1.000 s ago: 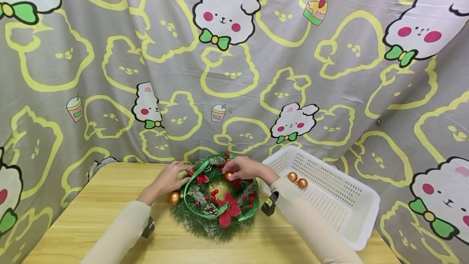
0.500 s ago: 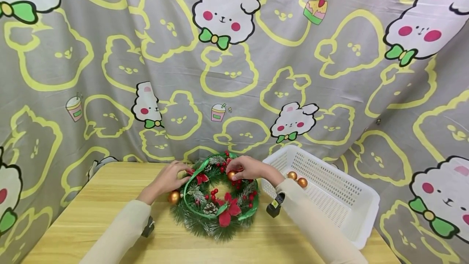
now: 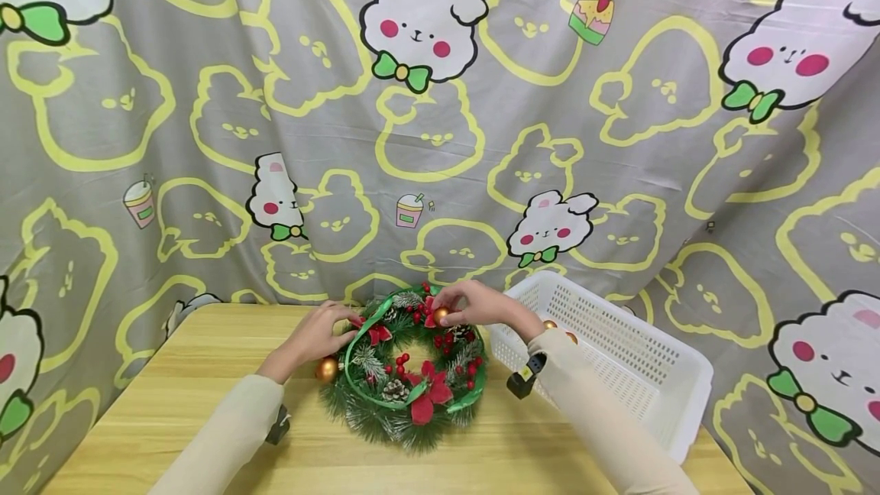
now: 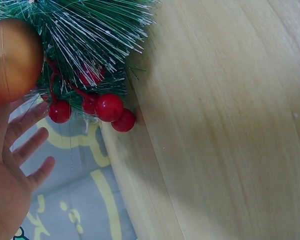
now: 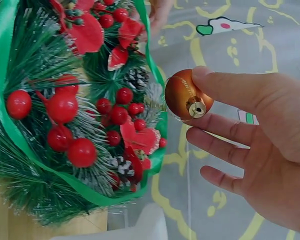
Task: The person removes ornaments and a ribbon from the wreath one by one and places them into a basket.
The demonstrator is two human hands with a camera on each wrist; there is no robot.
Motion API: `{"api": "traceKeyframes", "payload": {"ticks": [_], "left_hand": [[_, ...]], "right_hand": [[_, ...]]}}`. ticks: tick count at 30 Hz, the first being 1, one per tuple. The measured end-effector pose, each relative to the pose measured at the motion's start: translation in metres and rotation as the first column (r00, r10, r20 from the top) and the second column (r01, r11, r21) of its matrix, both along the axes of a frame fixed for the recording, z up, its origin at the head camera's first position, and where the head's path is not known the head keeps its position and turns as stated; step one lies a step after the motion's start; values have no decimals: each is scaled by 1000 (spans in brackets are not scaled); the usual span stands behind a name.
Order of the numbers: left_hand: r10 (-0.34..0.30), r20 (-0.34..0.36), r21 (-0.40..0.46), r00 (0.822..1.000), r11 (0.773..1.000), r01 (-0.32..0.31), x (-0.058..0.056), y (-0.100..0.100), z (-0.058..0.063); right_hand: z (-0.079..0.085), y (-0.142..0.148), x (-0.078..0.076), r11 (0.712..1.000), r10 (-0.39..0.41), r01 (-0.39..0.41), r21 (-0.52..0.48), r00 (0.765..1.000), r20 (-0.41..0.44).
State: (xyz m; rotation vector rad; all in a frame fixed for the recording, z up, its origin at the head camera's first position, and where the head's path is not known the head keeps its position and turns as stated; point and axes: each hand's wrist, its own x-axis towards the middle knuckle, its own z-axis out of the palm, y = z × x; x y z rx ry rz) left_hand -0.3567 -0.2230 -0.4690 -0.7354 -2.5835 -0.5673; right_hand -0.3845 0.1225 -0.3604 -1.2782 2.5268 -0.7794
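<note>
A green Christmas wreath [image 3: 367, 422] with red flowers, berries, pinecones and a loose green ribbon [image 3: 349, 380] lies on the table. At its far left edge, my left hand [image 3: 312, 338] grips the greenery between thumb and forefinger; the tips are partly hidden, and the other fingers show spread in the left wrist view. My right hand [image 3: 481, 302] pinches a shiny orange bauble [image 5: 177, 95] above the wreath's far right side, its metal cap facing the right wrist camera. Another orange bauble [image 3: 326, 370] sits against the wreath's left edge, beside my left hand.
A white perforated basket [image 3: 677, 373] stands to the right of the wreath. Two orange baubles lie inside it, one bauble [image 3: 550, 325] partly behind my right forearm. A patterned curtain [image 3: 440, 128] hangs behind the wooden table [image 3: 206, 373].
My right hand has moved right and slightly away from me with the orange bauble, toward the wreath's far right red flower. My left hand and the wreath have stayed put.
</note>
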Motion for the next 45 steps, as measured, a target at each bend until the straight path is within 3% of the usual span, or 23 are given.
{"api": "traceKeyframes", "payload": {"ticks": [10,16,30,37,45], "left_hand": [[8,45,-2,999,1000,-8,0,0,2],[-4,30,-8,1000,1000,4,0,0,1],[7,50,-9,999,1000,-6,0,0,1],[4,40,-8,999,1000,-4,-1,0,-1],[16,48,-6,999,1000,-15,-1,-1,-2]], "right_hand": [[18,12,-2,999,-47,47,6,999,-16],[28,23,-6,998,-68,68,4,998,-17],[59,76,-13,989,-144,140,-43,984,-107],[63,116,-15,966,-255,241,-95,951,-174],[37,167,-27,905,-422,405,-134,894,-148]]}}
